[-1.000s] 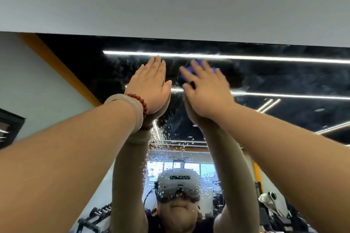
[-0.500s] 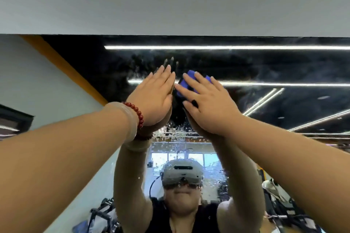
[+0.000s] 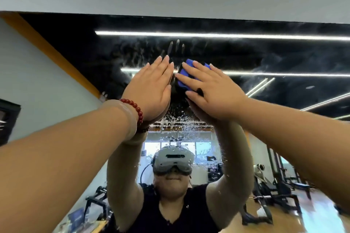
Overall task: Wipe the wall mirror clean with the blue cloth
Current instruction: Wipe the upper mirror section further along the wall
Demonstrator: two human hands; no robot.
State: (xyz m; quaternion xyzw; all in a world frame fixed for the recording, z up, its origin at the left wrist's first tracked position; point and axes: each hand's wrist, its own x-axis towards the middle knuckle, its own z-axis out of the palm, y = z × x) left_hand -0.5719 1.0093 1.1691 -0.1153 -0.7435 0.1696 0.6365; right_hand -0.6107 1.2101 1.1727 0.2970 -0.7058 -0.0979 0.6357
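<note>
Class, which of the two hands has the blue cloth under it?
The right hand, fingers spread over the blue cloth; the left hand, wearing red beads, presses the bare mirror.

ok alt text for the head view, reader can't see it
Both arms reach up to a wall mirror: the right hand presses a blue cloth flat against the glass, the left hand lies flat beside it. Finger smears show above the hands, water droplets below.

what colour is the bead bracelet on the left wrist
Dark red; the bead bracelet shows best in the head view.
</note>
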